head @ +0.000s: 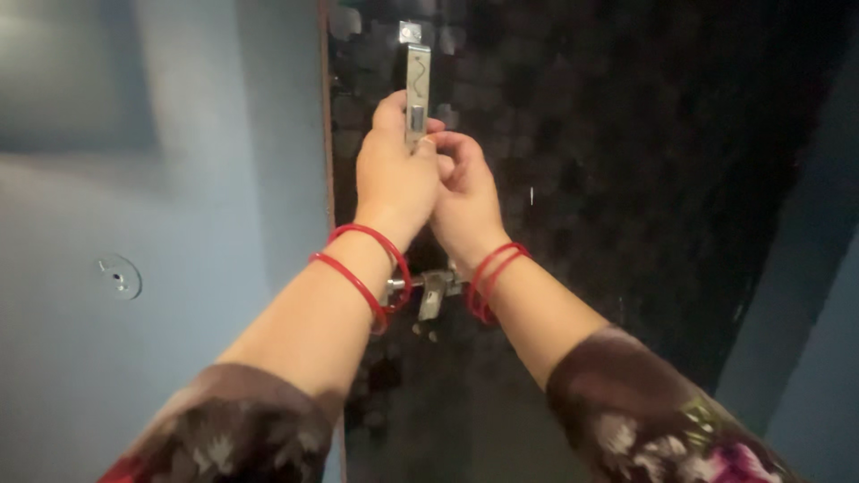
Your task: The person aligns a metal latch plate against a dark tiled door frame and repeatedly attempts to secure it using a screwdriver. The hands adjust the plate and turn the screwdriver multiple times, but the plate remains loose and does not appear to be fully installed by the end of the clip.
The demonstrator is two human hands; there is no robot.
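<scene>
Dark door (pixel 626 179), beside pale blue wall (pixel 134 224). High on the door edge, vertical metal latch (pixel 417 85). Left hand (pixel 394 170) fingers curled closed around its lower part; right hand (pixel 465 192) closed alongside, touching. Lower sliding bolt (pixel 431 291) untouched. Latch position: cannot tell.

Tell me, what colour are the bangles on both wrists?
The bangles are red, two on each wrist, seen clearly in the head view.
</scene>
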